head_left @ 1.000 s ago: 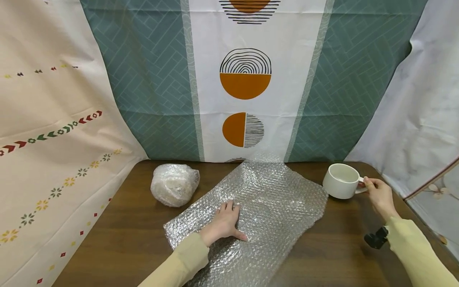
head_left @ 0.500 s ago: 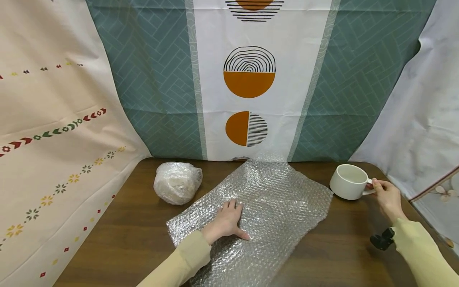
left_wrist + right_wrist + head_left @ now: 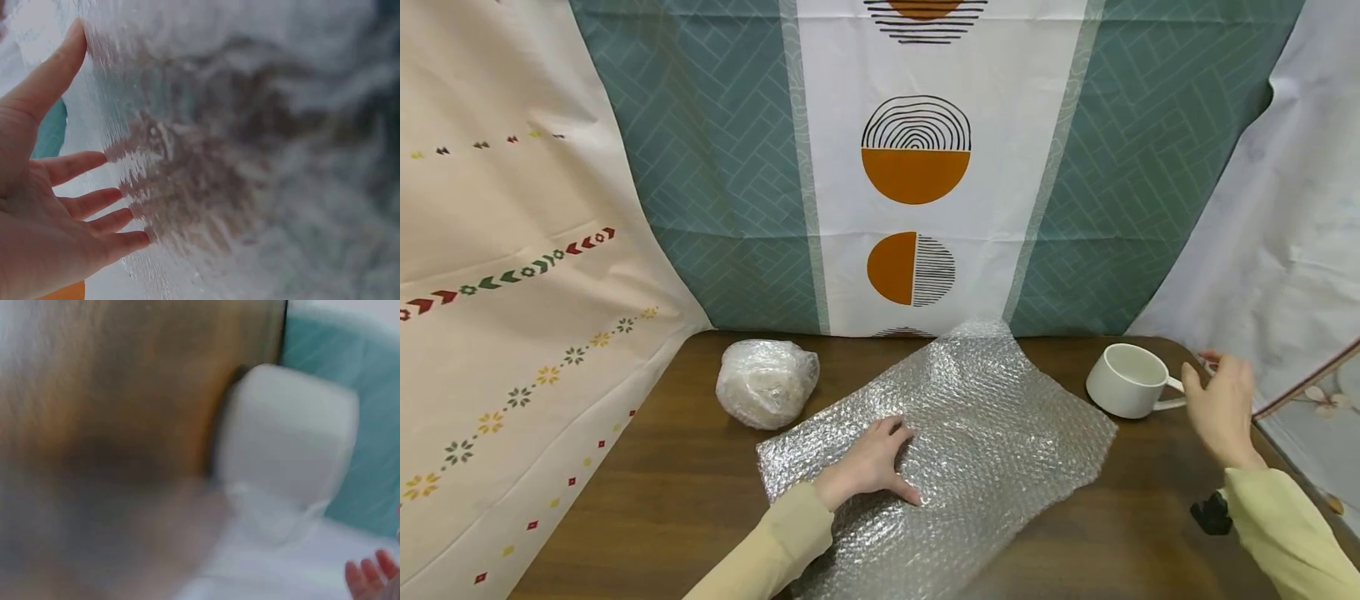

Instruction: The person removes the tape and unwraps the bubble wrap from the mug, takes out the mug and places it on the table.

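A sheet of clear bubble wrap lies across the middle of the table. My left hand rests on it with thumb and fingers spread; in the left wrist view, the fingertips of that hand touch the bubbled surface. At the back right stands a white mug, upright, its handle pointing right. My right hand is just right of the handle, apart from it, with fingers loosely bent and holding nothing. The right wrist view is blurred but shows the mug and a few fingertips at the lower right edge.
A bundle wrapped in bubble wrap sits at the back left of the brown wooden table. Patterned cloths hang behind the table and along both sides.
My right hand has let go of the mug's handle and risen off to the right. The mug has shifted slightly right. The bubble wrap has slid a little right under my left hand.
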Tool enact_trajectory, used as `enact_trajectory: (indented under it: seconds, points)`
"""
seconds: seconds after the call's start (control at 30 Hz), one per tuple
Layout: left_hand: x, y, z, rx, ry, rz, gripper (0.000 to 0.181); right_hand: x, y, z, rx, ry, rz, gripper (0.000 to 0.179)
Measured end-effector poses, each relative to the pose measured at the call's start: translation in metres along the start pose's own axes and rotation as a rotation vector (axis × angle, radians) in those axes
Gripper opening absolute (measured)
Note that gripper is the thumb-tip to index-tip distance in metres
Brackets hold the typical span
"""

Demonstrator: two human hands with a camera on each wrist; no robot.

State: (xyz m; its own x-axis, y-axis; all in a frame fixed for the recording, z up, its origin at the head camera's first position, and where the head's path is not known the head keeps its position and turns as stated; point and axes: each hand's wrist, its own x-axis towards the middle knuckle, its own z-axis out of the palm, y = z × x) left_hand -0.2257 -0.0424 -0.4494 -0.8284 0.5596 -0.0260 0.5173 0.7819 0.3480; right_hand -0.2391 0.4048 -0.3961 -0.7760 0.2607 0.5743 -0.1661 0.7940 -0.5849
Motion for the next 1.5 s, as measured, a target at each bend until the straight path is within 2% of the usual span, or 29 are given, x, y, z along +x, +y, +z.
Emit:
enact_trajectory:
  seconds: [0.03,0.1,0.13,0.2,0.27,0.37,0.43,0.5,0.67,0.87,1.0,1.1,1.23,1.37,1.5]
  points:
    - [0.0,0.0,0.0,0.0,-0.002,0.006,0.1,0.0,-0.012,0.001,-0.001,0.006,-0.111,0.026]
    - [0.001,0.0,-0.002,-0.001,-0.006,0.012,0.099,0.0,-0.036,0.006,0.022,-0.055,-0.344,0.025]
    - [0.001,0.0,-0.002,-0.001,-0.005,0.019,0.099,-0.002,-0.046,0.009,0.03,-0.121,-0.441,0.026]
    - [0.002,0.001,-0.003,-0.001,-0.01,0.032,0.097,-0.009,-0.064,0.017,0.04,-0.312,-0.579,0.032]
    - [0.002,0.002,-0.003,0.001,-0.014,0.055,0.095,-0.02,-0.076,0.024,0.025,-0.511,-0.634,0.039]
    - [0.003,0.003,-0.003,0.0,-0.014,0.091,0.091,-0.04,-0.082,0.034,-0.025,-0.748,-0.629,0.053]
    - [0.003,0.004,-0.003,-0.007,-0.012,0.109,0.088,-0.051,-0.081,0.04,-0.043,-0.87,-0.594,0.063]
    - [0.001,0.006,-0.005,-0.032,-0.02,0.109,0.087,-0.06,-0.077,0.044,-0.04,-0.939,-0.576,0.069]
    - [-0.006,0.008,-0.013,-0.065,-0.05,0.09,0.089,-0.074,-0.067,0.048,-0.074,-1.0,-0.56,0.079]
    - [-0.013,0.007,-0.019,0.08,-0.097,0.017,0.097,-0.083,-0.064,0.046,-0.134,-1.021,-0.481,0.084]
    - [-0.013,0.008,-0.019,0.105,-0.15,-0.031,0.102,-0.087,-0.064,0.044,-0.181,-1.014,-0.46,0.086]
    - [-0.009,0.006,-0.017,0.108,-0.185,-0.034,0.106,-0.089,-0.066,0.042,-0.212,-1.01,-0.442,0.087]
    - [0.002,0.002,-0.014,0.093,-0.211,0.012,0.107,-0.092,-0.067,0.038,-0.234,-1.01,-0.409,0.087]
    - [0.016,-0.003,-0.014,0.099,-0.216,0.059,0.106,-0.095,-0.067,0.035,-0.251,-1.005,-0.392,0.088]
    - [0.028,-0.005,-0.016,0.136,-0.208,0.069,0.105,-0.098,-0.068,0.033,-0.279,-0.993,-0.39,0.088]
